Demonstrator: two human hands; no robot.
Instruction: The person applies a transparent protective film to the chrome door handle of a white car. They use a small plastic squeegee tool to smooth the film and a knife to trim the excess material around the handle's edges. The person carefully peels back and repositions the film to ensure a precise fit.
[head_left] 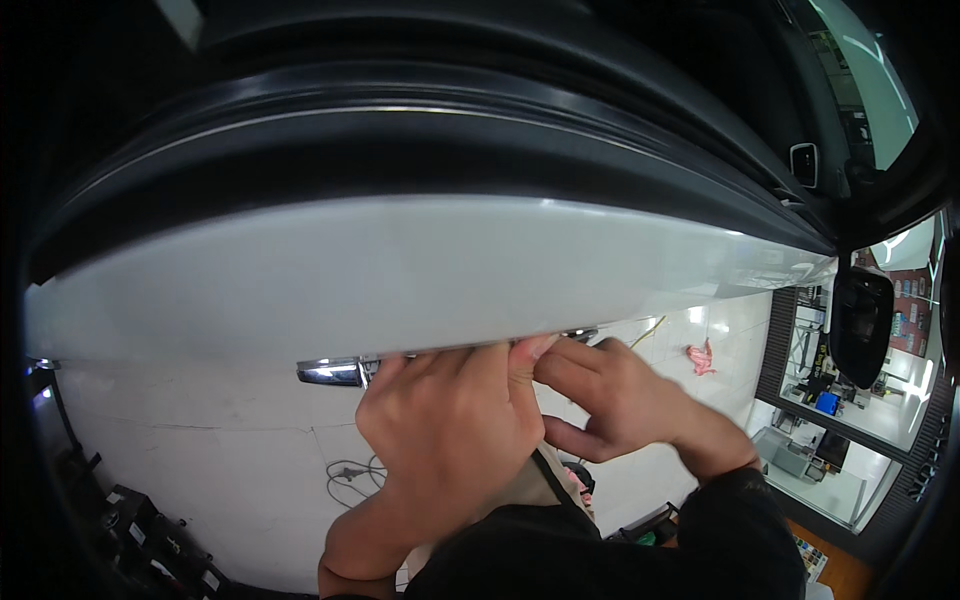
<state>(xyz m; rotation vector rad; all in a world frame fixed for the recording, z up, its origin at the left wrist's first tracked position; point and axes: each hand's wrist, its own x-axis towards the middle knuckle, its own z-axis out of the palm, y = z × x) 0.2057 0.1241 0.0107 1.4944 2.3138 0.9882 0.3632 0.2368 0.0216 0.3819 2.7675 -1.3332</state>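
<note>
A white car door [420, 270] spans the view in front of me, with a chrome door handle [332, 372] on its outer face. My left hand [450, 415] is closed over the middle of the handle, its fingertips hidden against the door. Just to its right, my right hand [615, 400] is bent in, with curled fingers against the left thumb near the handle's right end. Whatever the right fingers pinch, if anything, is hidden. Chrome shows on both sides of my hands.
Black window trim [450, 150] runs above the panel, and a side mirror [862, 325] juts out at right. On the tiled floor lie a grey cable [350, 475] and a pink cloth [702, 357]. Dark boxes [140, 525] stand at lower left.
</note>
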